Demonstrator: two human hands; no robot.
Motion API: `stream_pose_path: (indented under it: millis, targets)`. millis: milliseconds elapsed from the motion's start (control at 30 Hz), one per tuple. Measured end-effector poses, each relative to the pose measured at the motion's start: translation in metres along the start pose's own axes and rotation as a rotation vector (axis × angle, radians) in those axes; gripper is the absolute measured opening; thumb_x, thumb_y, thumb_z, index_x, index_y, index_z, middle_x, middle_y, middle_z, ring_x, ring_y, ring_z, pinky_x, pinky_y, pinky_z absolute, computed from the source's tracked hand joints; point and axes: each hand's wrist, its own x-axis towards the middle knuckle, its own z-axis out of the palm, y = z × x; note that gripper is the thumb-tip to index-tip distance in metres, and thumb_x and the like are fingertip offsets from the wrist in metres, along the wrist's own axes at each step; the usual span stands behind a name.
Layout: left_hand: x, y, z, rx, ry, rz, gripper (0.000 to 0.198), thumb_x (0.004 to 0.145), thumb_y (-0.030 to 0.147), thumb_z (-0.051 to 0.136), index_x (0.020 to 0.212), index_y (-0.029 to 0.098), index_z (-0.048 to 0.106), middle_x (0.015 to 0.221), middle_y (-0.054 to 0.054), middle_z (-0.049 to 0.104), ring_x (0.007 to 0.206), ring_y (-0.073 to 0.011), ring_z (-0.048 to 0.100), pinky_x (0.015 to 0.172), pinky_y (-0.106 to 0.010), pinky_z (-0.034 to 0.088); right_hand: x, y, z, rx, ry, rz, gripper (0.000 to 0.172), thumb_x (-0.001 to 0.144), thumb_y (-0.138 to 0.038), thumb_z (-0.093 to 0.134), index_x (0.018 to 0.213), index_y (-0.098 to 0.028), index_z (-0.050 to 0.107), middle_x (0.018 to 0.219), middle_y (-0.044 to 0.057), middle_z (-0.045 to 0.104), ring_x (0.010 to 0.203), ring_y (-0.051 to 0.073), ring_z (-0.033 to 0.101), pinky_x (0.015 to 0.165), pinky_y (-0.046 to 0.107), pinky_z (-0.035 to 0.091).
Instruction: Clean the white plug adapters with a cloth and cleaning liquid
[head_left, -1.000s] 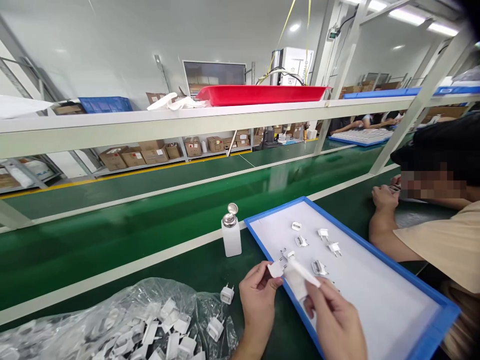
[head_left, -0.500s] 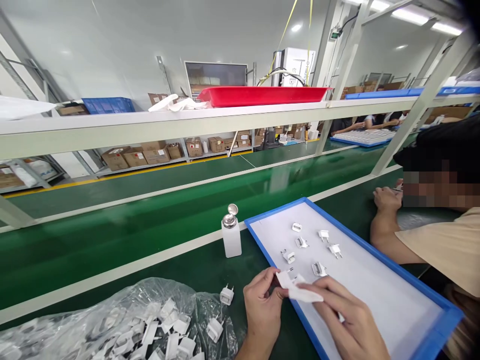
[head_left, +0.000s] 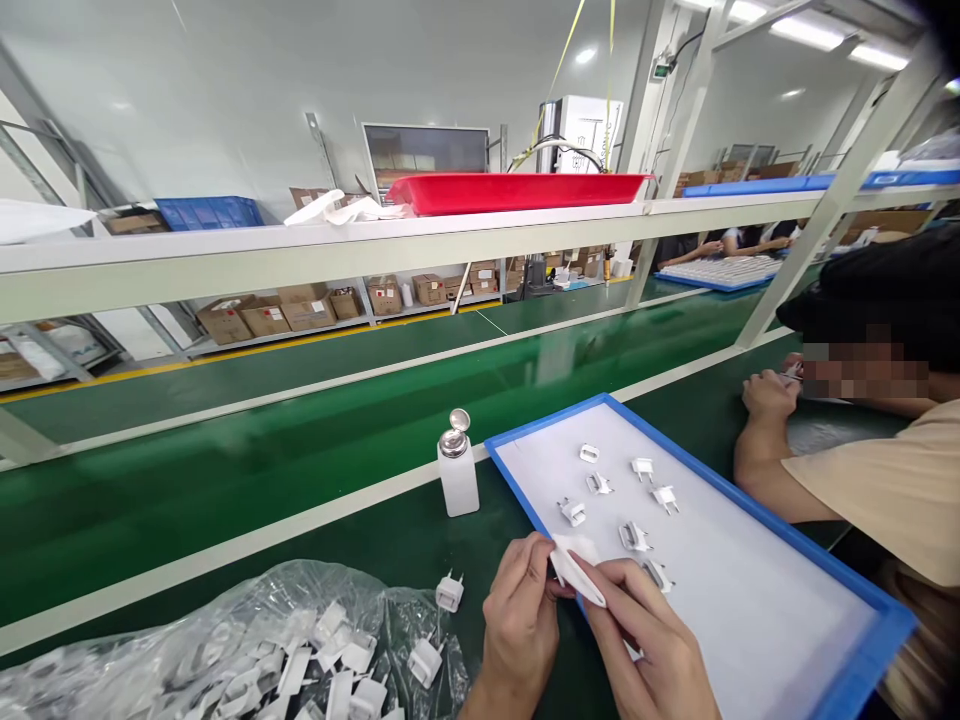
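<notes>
Head view, near field: a white cloth (head_left: 576, 570) is pinched between the left hand (head_left: 521, 625) and the right hand (head_left: 652, 650), fingers of both closed on it. The hands meet at the near left corner of a blue-rimmed tray (head_left: 877, 655). Whether a plug part is wrapped inside the cloth cannot be told.

At 9 o'clock from the hands, a clear plastic bag (head_left: 225, 650) of white plug parts is seen lying on the green bench (head_left: 420, 540). Two loose plugs (head_left: 449, 592) are noted just beside the bag's open end, prongs up.

On the tray's white liner, at 12 to 1 o'clock from the hands, about seven small white plug pieces (head_left: 634, 536) are spread apart from one another.

At 11 o'clock, a white pump bottle (head_left: 458, 478) with a metal cap stands upright, just beside the tray's far left corner.

At 3 o'clock, a co-worker's arm (head_left: 757, 460) rests on the bench beyond the tray's right edge.

Farther out, a green conveyor belt (head_left: 300, 430) runs across. Above it, a red tray (head_left: 517, 190) sits on a shelf (head_left: 225, 255), with a blue crate (head_left: 210, 211) at 10 o'clock.
</notes>
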Motion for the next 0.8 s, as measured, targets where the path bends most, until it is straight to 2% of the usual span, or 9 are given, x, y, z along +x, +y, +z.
stream_pose_path:
  millis: [133, 233, 367, 467, 600, 700, 800]
  targets:
    - [0.0, 0.001, 0.0, 0.073, 0.026, 0.076, 0.049, 0.086, -0.007, 0.059, 0.132, 0.009, 0.059, 0.102, -0.017, 0.069, 0.092, -0.0222, 0.065, 0.078, -0.033, 0.06, -0.005, 0.001, 0.004, 0.004, -0.04, -0.034, 0.048, 0.1, -0.017, 0.048, 0.146, -0.031, 0.05, 0.104, 0.004, 0.058, 0.088, 0.01, 0.067, 0.078, 0.013, 0.055]
    - [-0.001, 0.002, 0.0, 0.091, 0.05, 0.092, 0.055, 0.086, -0.007, 0.059, 0.138, 0.01, 0.056, 0.102, -0.017, 0.069, 0.092, -0.0225, 0.066, 0.078, -0.034, 0.061, -0.004, 0.001, 0.005, 0.061, -0.082, 0.031, 0.042, 0.101, -0.019, 0.048, 0.141, -0.03, 0.055, 0.103, 0.004, 0.06, 0.087, 0.011, 0.068, 0.075, 0.014, 0.055]
    - [-0.005, 0.001, -0.001, 0.104, 0.059, 0.108, 0.057, 0.086, -0.007, 0.059, 0.14, 0.009, 0.054, 0.102, -0.017, 0.07, 0.093, -0.0229, 0.066, 0.078, -0.035, 0.062, -0.005, 0.004, 0.004, 0.154, -0.142, 0.113, 0.038, 0.101, -0.021, 0.048, 0.135, -0.03, 0.061, 0.103, 0.003, 0.062, 0.074, 0.009, 0.067, 0.076, 0.014, 0.056]
    - [-0.007, -0.001, -0.001, 0.094, 0.032, 0.099, 0.053, 0.085, -0.008, 0.059, 0.136, 0.008, 0.057, 0.101, -0.018, 0.07, 0.09, -0.023, 0.066, 0.076, -0.035, 0.062, -0.013, 0.005, 0.007, 0.189, -0.114, 0.143, 0.037, 0.101, -0.021, 0.049, 0.134, -0.029, 0.062, 0.104, 0.003, 0.064, 0.072, 0.008, 0.067, 0.074, 0.013, 0.056]
    - [-0.008, -0.001, -0.001, 0.102, 0.01, 0.102, 0.049, 0.085, -0.008, 0.06, 0.132, 0.007, 0.058, 0.103, -0.019, 0.069, 0.095, -0.0246, 0.066, 0.083, -0.038, 0.061, -0.02, 0.002, 0.01, 0.187, 0.011, 0.224, 0.033, 0.101, -0.024, 0.049, 0.129, -0.027, 0.066, 0.108, 0.005, 0.065, 0.087, 0.012, 0.069, 0.086, 0.016, 0.055]
    - [-0.008, -0.001, -0.002, 0.093, 0.003, 0.108, 0.049, 0.085, -0.007, 0.06, 0.132, 0.006, 0.058, 0.104, -0.019, 0.069, 0.096, -0.0245, 0.066, 0.084, -0.038, 0.061, -0.014, 0.0, 0.01, 0.121, -0.023, 0.17, 0.033, 0.1, -0.025, 0.051, 0.129, -0.025, 0.067, 0.117, 0.008, 0.065, 0.1, 0.015, 0.07, 0.091, 0.019, 0.054]
    - [-0.005, 0.0, -0.003, 0.085, 0.006, 0.099, 0.047, 0.085, -0.007, 0.06, 0.13, 0.006, 0.059, 0.101, -0.018, 0.069, 0.092, -0.0238, 0.066, 0.08, -0.037, 0.061, -0.009, -0.002, 0.011, 0.101, -0.056, 0.161, 0.033, 0.099, -0.027, 0.051, 0.128, -0.024, 0.067, 0.12, 0.01, 0.065, 0.106, 0.017, 0.069, 0.089, 0.018, 0.055]
